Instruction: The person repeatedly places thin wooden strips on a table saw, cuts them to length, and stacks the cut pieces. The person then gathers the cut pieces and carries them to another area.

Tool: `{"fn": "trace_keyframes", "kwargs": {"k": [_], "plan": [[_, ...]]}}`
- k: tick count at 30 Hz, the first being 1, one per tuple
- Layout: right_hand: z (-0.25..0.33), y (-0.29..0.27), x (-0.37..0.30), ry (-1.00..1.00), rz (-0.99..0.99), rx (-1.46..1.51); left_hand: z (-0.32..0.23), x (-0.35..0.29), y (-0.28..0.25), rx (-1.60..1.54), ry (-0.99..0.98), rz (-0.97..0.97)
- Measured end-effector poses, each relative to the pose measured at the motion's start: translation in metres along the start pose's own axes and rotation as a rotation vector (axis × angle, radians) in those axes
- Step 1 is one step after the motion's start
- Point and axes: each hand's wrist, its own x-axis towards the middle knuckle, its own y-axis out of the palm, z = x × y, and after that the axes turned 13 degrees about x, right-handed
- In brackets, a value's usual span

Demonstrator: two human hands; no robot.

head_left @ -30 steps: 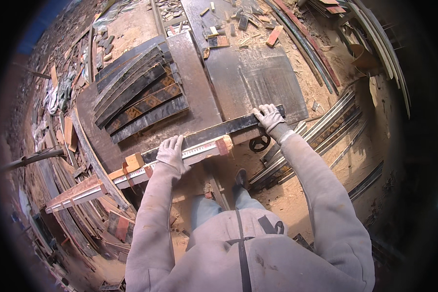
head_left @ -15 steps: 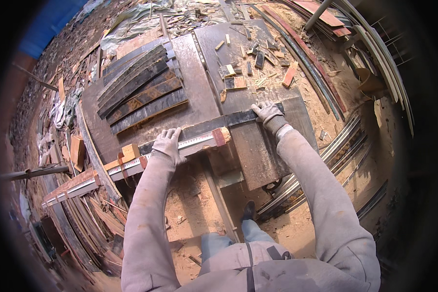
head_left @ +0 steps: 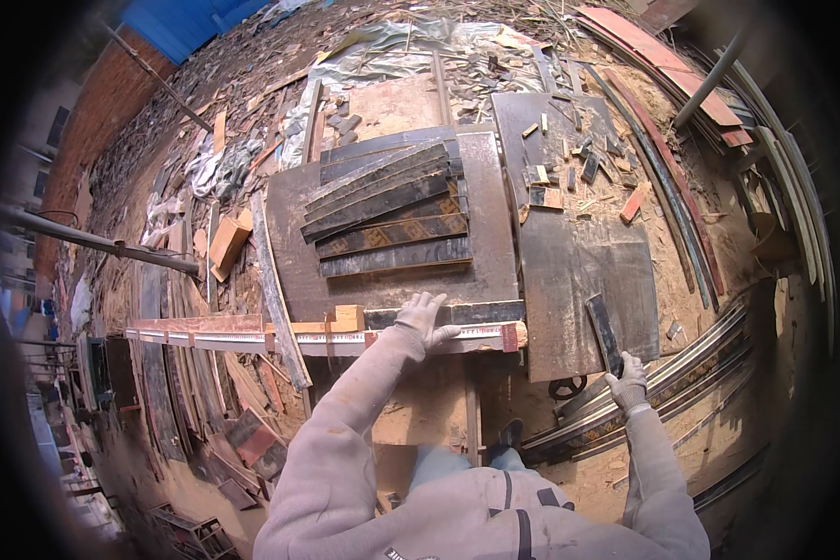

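My left hand (head_left: 424,322), in a pale work glove, lies with outstretched fingers across a long dark wooden strip (head_left: 485,314). Its thumb reaches over the rail with a measuring tape (head_left: 471,331) along the strip's near side. The strip's right end lies close to the gap between the two table panels. Over the right panel (head_left: 569,271), near its front corner, my gloved right hand (head_left: 629,381) grips the near end of a short dark wood offcut (head_left: 604,329). A small wooden block (head_left: 349,318) sits on the rail left of my left hand.
Several dark boards (head_left: 392,210) are stacked on the left panel (head_left: 299,271). Small offcuts (head_left: 590,168) and chips litter the right panel's far part. Long planks (head_left: 691,383) lie beside the table at right. A metal pole (head_left: 112,245) juts in from the left.
My right hand has moved right and toward me, taking the short offcut away from the strip's right end. My left hand stays at the strip. The view has shifted left.
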Motion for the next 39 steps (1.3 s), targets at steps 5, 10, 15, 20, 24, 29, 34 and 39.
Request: {"fn": "trace_keyframes", "kwargs": {"k": [5, 10, 15, 20, 24, 29, 34, 39], "plan": [[-0.046, 0.016, -0.078, 0.029, -0.101, 0.283, -0.052, -0.037, 0.036, -0.103, -0.071, 0.078], [-0.048, 0.016, -0.089, -0.204, -0.098, 0.129, -0.047, -0.040, -0.032, -0.038, -0.053, -0.308], [-0.009, 0.046, -0.058, -0.742, -0.093, -0.153, -0.106, -0.088, -0.015, 0.328, -0.036, -0.322], [0.026, 0.114, -0.056, -0.896, 0.148, -0.301, -0.215, -0.165, 0.130, 0.165, 0.091, 0.087], [0.002, 0.124, -0.069, -0.938, 0.221, -0.148, -0.222, -0.166, 0.176, 0.196, 0.011, 0.177], [-0.063, 0.075, -0.085, -0.740, -0.012, 0.057, -0.223, -0.178, 0.173, 0.116, -0.015, 0.189], [-0.055, 0.057, -0.053, -0.780, 0.042, 0.014, -0.204, -0.153, 0.162, 0.133, 0.038, -0.020], [0.004, 0.080, 0.020, -0.812, 0.203, -0.138, -0.170, -0.082, 0.133, 0.036, 0.125, -0.168]]}}
